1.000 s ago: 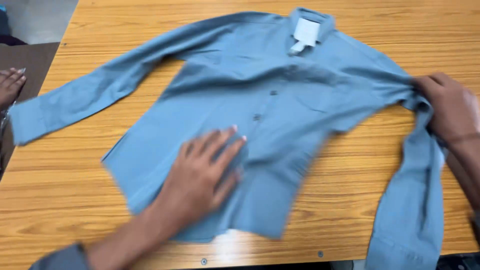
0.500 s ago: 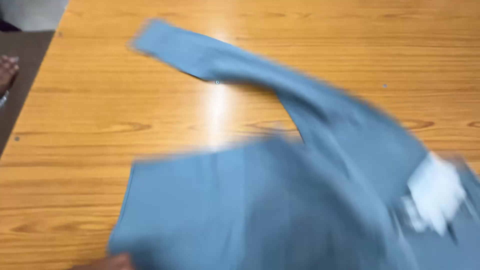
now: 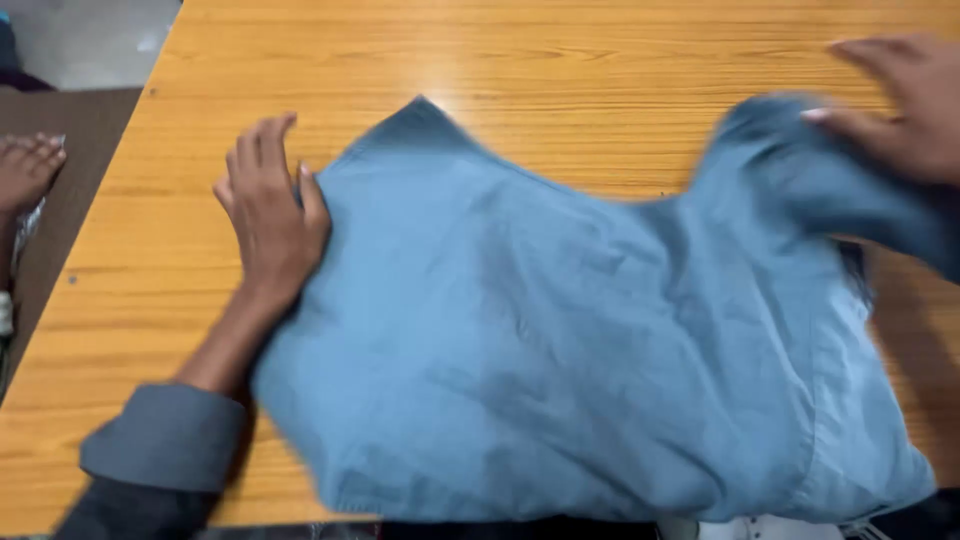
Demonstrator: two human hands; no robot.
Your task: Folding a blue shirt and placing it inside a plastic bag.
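Note:
A blue-grey shirt (image 3: 560,340) lies back up across a wooden table (image 3: 500,60), covering most of the near half. My left hand (image 3: 268,215) rests flat on the table at the shirt's left edge, thumb against the fabric, fingers together. At the upper right, my right hand (image 3: 900,100) grips a bunched, blurred part of the shirt, likely a sleeve (image 3: 800,160), lifted slightly above the table. The shirt's front and buttons are hidden underneath.
Another person's hand (image 3: 25,170) rests at the far left beside the table, over a dark brown surface (image 3: 70,200). The table's left edge runs diagonally at upper left. The far half of the table shows bare wood.
The shirt lay front up and spread out with sleeves extended; now it is back up and gathered closer. My left hand moved from its middle to its left edge; my right holds a sleeve.

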